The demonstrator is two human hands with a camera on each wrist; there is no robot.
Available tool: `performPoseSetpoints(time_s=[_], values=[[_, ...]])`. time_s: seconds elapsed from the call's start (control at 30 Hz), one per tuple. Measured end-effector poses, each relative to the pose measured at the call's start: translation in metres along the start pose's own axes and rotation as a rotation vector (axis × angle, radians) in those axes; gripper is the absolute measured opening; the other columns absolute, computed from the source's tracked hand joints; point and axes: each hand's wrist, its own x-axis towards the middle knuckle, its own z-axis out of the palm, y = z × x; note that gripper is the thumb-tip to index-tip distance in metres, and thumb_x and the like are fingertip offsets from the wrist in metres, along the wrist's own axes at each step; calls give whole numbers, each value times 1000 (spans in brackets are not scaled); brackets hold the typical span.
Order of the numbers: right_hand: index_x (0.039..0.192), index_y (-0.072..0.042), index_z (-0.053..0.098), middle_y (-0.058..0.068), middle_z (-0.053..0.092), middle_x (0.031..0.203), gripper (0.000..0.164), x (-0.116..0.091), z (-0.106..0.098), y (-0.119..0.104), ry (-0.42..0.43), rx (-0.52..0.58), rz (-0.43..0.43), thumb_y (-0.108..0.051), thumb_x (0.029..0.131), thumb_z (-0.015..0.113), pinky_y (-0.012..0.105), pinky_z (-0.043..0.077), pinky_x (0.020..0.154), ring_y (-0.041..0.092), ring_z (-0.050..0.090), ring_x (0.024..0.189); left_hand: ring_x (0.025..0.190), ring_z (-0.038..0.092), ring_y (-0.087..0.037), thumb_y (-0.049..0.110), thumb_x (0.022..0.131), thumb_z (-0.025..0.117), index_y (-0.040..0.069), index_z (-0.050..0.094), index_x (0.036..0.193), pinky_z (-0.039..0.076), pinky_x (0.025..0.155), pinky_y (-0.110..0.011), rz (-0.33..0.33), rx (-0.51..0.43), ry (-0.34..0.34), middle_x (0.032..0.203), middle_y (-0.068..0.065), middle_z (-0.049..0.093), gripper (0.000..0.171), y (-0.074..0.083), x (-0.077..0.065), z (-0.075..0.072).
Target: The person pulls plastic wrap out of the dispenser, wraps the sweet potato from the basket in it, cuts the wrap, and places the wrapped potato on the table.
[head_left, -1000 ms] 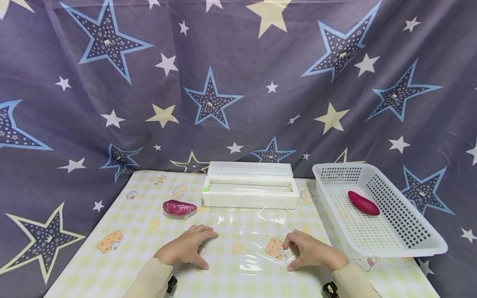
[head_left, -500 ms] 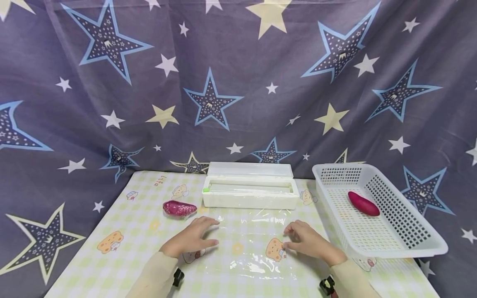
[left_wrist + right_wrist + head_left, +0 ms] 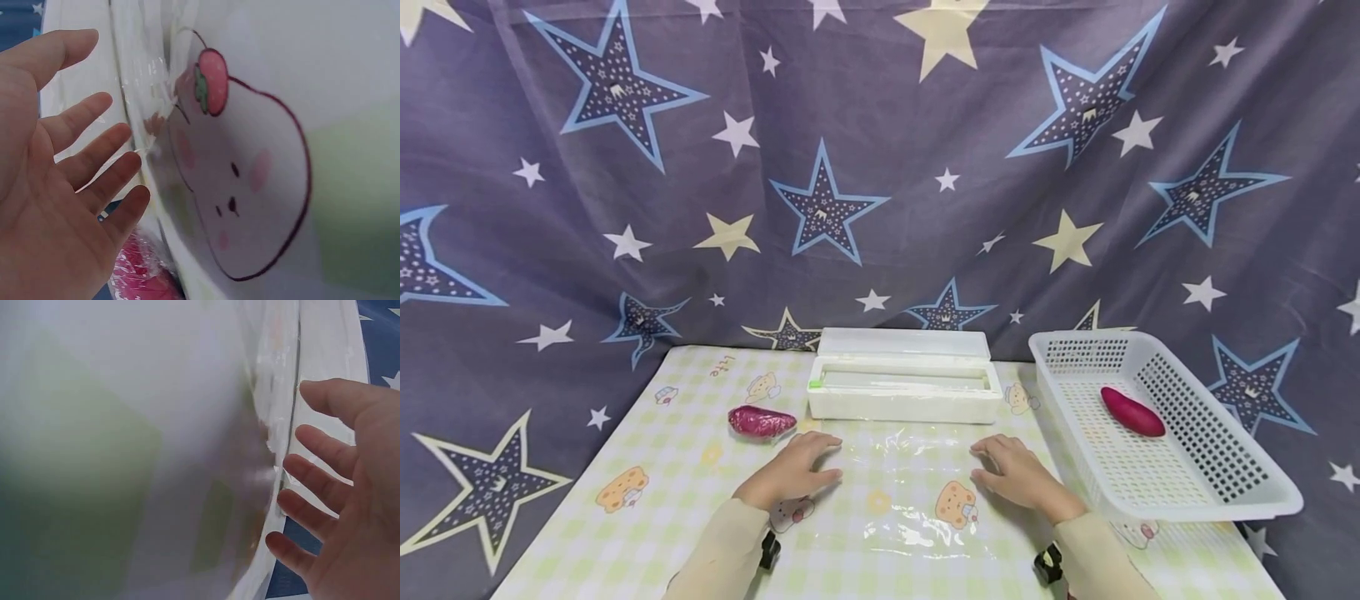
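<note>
Both hands are hovering low over the table, or resting on it; can't tell which. The left hand (image 3: 793, 473) is holding nothing: thumb and fingers are spreading apart, slightly bent. The right hand (image 3: 1018, 477) is mirroring it, also gripping nothing, fingers parted and pointing inward. The sheet of clear cling film (image 3: 917, 537) is lying between them on the checked tablecloth (image 3: 572, 550), creasing and catching glare, its far end reaching the front of the white dispenser box (image 3: 904, 407). Whether fingertips are touching film, can't tell.

The box is standing behind the hands with its lid (image 3: 904, 343) tipping back; a pale roll (image 3: 902, 381) is showing inside, and a small green tab (image 3: 816, 384) is sitting at its left end. The film-wrapped sweet potato (image 3: 762, 422) is lying just beyond the left hand, left of the box. The bare sweet potato (image 3: 1132, 412) is resting in the white plastic basket (image 3: 1217, 508), off to the right. The star-print curtain (image 3: 880, 100) is hanging behind everything.
</note>
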Motion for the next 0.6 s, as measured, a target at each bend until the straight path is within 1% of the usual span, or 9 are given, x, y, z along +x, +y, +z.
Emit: performPoseSetpoints(time_s=[0.13, 0.23, 0.33, 0.47, 0.53, 0.6], values=[[125, -6, 63, 11, 61, 129, 36, 3, -5, -2, 24, 4, -19, -22, 93, 71, 58, 40, 104, 36, 52, 122, 132, 44, -40, 26, 95, 70, -2, 53, 139, 32, 111, -59, 20, 11, -5, 140, -18, 52, 55, 1, 2, 0], [127, -4, 62, 11, 62, 129, 38, 4, -12, -4, 47, 1, -54, -20, 94, 71, 56, 42, 102, 36, 54, 120, 132, 44, -39, 26, 96, 70, -1, 53, 140, 32, 111, -58, 25, 13, 4, 140, -17, 53, 54, 3, 2, -1], [128, -4, 62, 12, 62, 128, 38, 5, -23, -7, 81, -7, -103, -19, 94, 70, 56, 44, 100, 37, 55, 119, 132, 45, -38, 26, 96, 69, 1, 54, 140, 34, 110, -58, 34, 7, 21, 140, -15, 53, 53, 6, 2, -3], [126, -2, 62, 14, 63, 126, 37, 5, -39, -12, 127, -1, -185, -16, 92, 71, 57, 43, 101, 39, 56, 119, 130, 47, -38, 26, 96, 69, 2, 54, 140, 36, 108, -59, 57, -13, 43, 139, -14, 54, 52, 9, 3, -5], [126, 0, 61, 16, 62, 126, 38, 6, -47, -13, 131, 14, -212, -16, 92, 71, 59, 41, 102, 40, 55, 120, 130, 47, -38, 26, 96, 69, 3, 54, 140, 36, 108, -59, 57, -20, 49, 140, -13, 53, 52, 10, 4, -5], [127, 0, 60, 17, 62, 127, 39, 7, -56, -13, 126, 20, -219, -17, 93, 71, 60, 40, 104, 42, 53, 122, 131, 46, -37, 27, 96, 69, 4, 54, 141, 36, 108, -59, 49, -24, 50, 141, -13, 53, 52, 10, 4, -5]])
